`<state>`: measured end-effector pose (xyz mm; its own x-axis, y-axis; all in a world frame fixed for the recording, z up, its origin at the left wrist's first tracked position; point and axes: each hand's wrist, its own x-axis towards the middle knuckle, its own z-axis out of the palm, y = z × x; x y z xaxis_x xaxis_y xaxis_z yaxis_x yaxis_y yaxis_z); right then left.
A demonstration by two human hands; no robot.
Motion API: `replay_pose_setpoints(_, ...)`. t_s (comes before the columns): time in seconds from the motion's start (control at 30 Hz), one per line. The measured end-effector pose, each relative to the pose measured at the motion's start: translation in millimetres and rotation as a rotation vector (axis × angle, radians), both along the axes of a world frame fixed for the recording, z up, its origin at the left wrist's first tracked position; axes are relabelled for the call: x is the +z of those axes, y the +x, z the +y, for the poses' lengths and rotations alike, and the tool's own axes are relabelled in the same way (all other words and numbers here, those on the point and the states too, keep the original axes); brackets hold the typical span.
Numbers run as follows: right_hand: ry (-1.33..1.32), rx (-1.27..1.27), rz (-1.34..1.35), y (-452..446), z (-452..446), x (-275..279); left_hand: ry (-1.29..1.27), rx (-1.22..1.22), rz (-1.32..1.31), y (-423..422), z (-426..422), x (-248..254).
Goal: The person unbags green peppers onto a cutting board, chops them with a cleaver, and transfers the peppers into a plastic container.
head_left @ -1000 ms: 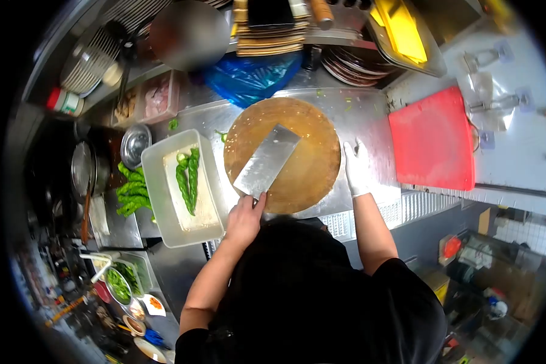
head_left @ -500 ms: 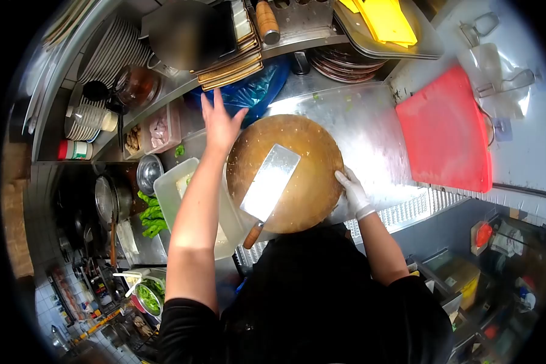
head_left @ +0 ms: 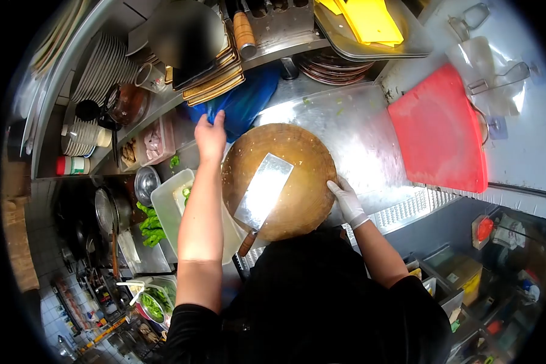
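My bare left hand (head_left: pixel 211 136) is closed on the edge of a blue plastic bag (head_left: pixel 239 103), which lies under the shelf behind the chopping block. A white glove covers my right hand (head_left: pixel 347 201), which grips the right rim of the round wooden chopping block (head_left: pixel 306 170). Across the block lies a cleaver (head_left: pixel 266 188), its wooden handle sticking out over the near edge. Left of the block, partly behind my left forearm, sits a translucent plastic tub (head_left: pixel 171 209) with some pale and green pieces in it.
A red cutting board (head_left: pixel 440 130) leans against the right wall. Overhead, the shelf carries stacked rectangular plates (head_left: pixel 215 82) and a tray with yellow sheets (head_left: pixel 370 21). Green peppers (head_left: pixel 151 225) and a metal bowl (head_left: pixel 146 185) lie left of the tub. Brown plates (head_left: pixel 333 65) are stacked under the shelf.
My left hand was spread in front of the blue bag; now its fingers have closed on it, and the bag is pulled up slightly. My right hand stays at the block's rim.
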<state>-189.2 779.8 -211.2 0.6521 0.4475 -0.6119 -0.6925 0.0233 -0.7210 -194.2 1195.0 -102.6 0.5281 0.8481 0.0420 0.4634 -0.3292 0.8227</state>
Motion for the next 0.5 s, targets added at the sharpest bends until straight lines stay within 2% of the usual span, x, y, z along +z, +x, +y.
replay_pose_setpoints(0.07,-0.048,0.024,-0.057,1.0,-0.7,-3.4,0.166,-0.001,-0.051,-12.0,14.3,2.7)
replay_pose_setpoints(0.1,-0.073,0.035,-0.084,0.3,-2.3,-4.7,0.161,0.007,-0.172,-13.4,9.6,19.1)
replay_pose_setpoints(0.13,-0.068,0.041,-0.079,-0.3,-3.3,-2.5,0.013,0.037,-0.304,-15.7,17.9,21.3)
replay_pose_setpoints(0.2,-0.056,0.053,-0.073,0.9,-1.9,1.7,-0.120,0.103,-0.474,-18.4,33.1,28.8)
replay_pose_setpoints(0.3,-0.062,0.061,-0.091,0.9,-2.1,-4.4,-0.156,0.134,-0.624,-17.6,31.0,60.8)
replay_pose_setpoints(0.5,-0.075,0.064,-0.101,2.0,-1.4,-0.6,-0.287,0.158,-0.668,-32.1,-2.1,95.6)
